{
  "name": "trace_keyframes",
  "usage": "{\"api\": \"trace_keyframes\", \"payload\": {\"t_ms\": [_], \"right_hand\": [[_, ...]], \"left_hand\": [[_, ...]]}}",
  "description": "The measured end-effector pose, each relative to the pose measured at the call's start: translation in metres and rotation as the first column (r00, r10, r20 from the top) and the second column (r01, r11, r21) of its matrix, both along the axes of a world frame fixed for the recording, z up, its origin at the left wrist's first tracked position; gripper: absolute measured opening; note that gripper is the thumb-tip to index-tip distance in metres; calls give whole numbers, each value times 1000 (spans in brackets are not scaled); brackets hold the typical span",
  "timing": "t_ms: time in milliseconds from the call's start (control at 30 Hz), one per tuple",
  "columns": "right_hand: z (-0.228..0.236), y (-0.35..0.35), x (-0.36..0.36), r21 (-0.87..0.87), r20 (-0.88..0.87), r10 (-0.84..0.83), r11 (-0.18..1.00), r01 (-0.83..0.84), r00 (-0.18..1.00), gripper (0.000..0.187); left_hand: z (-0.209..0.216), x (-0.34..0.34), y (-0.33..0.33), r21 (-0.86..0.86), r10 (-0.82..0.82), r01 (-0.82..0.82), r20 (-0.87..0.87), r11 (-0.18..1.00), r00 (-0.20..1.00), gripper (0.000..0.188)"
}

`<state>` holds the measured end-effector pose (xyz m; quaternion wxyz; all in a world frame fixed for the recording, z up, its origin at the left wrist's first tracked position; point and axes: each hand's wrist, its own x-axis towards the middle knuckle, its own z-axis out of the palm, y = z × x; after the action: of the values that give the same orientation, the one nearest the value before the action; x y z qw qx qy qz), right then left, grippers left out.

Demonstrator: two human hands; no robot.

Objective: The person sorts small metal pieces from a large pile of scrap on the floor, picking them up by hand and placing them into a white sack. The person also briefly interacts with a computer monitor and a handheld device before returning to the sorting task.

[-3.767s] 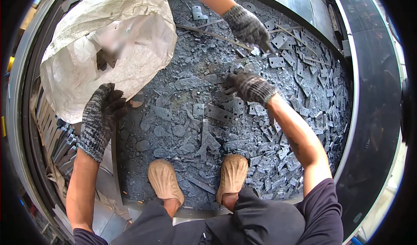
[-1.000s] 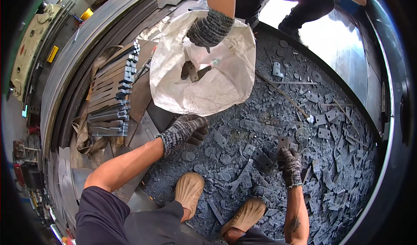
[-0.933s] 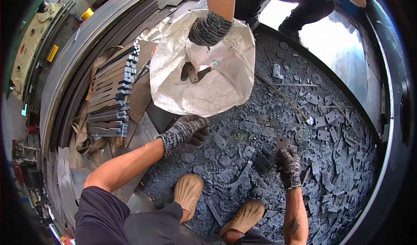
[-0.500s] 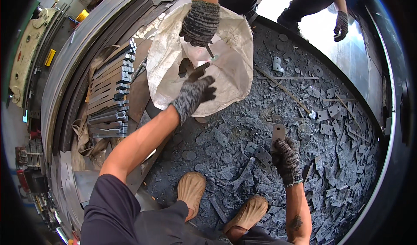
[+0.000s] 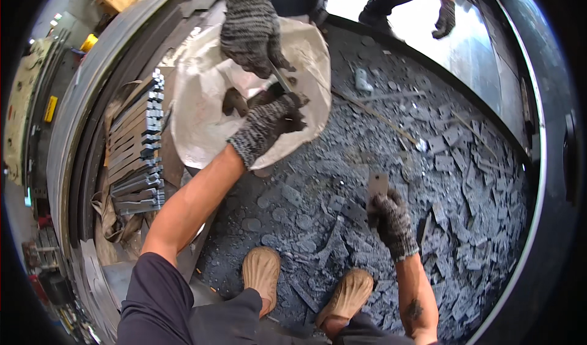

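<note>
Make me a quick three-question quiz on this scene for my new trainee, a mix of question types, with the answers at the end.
1. Multiple choice: what does the person's right hand hold? a) a hammer b) a flat plate with a hole c) a coil of rope
2. True or false: the white sack is nearer the right hand than the left hand.
3. Fill in: the person's clogs are ____ in colour.

Key: 1: b. 2: false, the left hand is at the sack's mouth. 3: tan.
</note>
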<state>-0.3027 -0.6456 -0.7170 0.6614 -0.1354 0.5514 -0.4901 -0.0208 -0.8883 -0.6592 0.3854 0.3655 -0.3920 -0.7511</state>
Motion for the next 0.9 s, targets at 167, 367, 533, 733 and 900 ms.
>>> {"api": "trace_keyframes", "payload": {"t_ms": [167,367,533,733,900], "right_hand": [[16,-16,-4,-81,-11,-24,996,23,1000,49],[11,-28,-7,-35,-149,-100,995,96,984,56],[-20,-45,-7,-41,-660,-52,999,33,749,57],[-22,-50,-22,-74,-692,-86,996,48,717,46],[-31,-51,-39,15,-575,-27,999,43,818,31]], "left_hand": [[-3,-23,50,231,-179,170,20,958,984,62],[-26,-79,106,450,-442,398,-6,800,897,67],[-66,-129,93,446,-620,558,-8,700,784,69],[-90,-156,90,412,-662,614,-37,673,749,63],[-84,-164,83,367,-677,621,34,693,735,77]]}}
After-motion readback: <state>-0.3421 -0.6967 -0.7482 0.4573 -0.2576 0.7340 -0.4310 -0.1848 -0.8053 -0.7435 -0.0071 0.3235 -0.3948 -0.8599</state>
